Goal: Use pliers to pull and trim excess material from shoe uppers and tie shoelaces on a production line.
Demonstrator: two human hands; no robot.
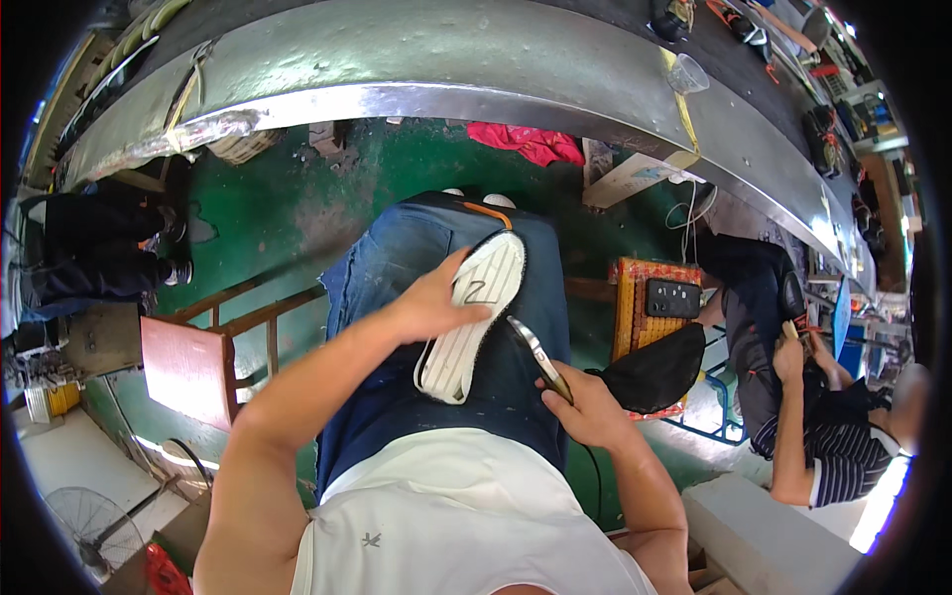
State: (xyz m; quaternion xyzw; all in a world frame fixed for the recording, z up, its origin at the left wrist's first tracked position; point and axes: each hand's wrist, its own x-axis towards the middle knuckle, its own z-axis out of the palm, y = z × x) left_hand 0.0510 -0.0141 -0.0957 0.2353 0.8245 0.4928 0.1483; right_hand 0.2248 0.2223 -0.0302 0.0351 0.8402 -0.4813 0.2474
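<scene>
A shoe piece (493,270) lies along my lap, its white, dark-striped sole side facing up. A handwritten mark is on it and a dark stitched edge runs along its right side. My left hand (441,305) grips its left side around the middle, thumb across the sole. An orange strap (488,212) shows just past its far end. In my right hand (587,405) is a slim hand tool (535,355) with a dark tip, silver body and darker handle. Its tip points at the shoe's right edge, a little apart from it. A black cord hangs below this hand.
A long metal-edged bench (397,99) crosses ahead. At left stands a reddish wooden stool (188,362). To the right, a black phone-like case (672,298) and black cloth (654,369) lie on a woven seat. A seated co-worker (843,446) works at far right; another person stands at left.
</scene>
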